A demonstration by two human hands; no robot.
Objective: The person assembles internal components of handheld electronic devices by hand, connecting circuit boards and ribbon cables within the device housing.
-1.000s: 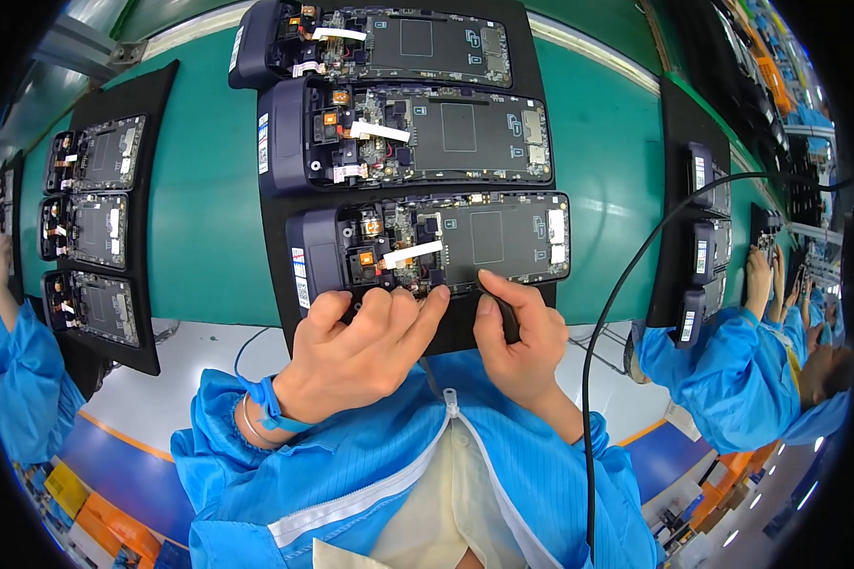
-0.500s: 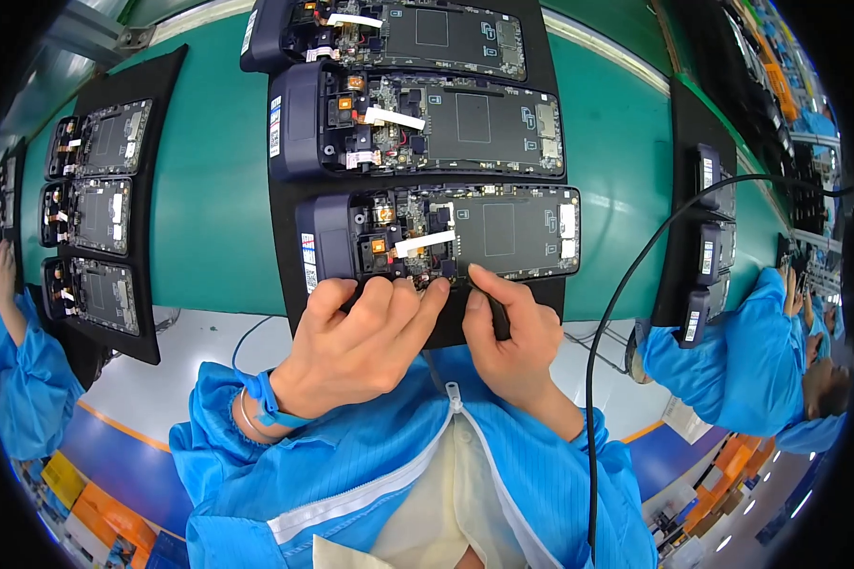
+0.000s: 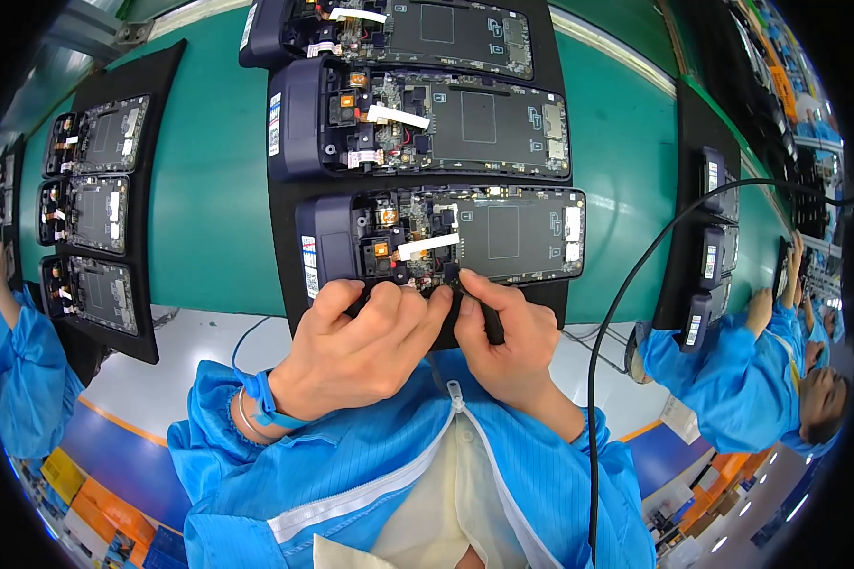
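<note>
Lower device [image 3: 503,232]: one, opened, circuit board exposed; centre of the frame, lying flat on a black mat [image 3: 285,216]. White strip [image 3: 429,247] slants across its board.

Left hand [image 3: 356,332]: below the lower device's left half, fingers bent, forefinger reaching to the bottom edge; whether it grasps anything cannot be told.

Right hand [image 3: 512,332]: just beside, right of centre; thumb and fingers closed around a dark tool [image 3: 493,325], kind unclear, tip hidden.

Middle device [image 3: 479,119] and top device [image 3: 436,27]: two, likewise open, above on the same mat; top one cut off by the frame.

Green bench [image 3: 218,209]: beneath. Black cable [image 3: 595,379]: one, curving down right of centre.

Step in hand, as judged: close two-handed work at the lower device's bottom edge, left of its middle. Next move, as judged: calls for a steadied device and light, exact pressure, clear of the white strip.
</note>
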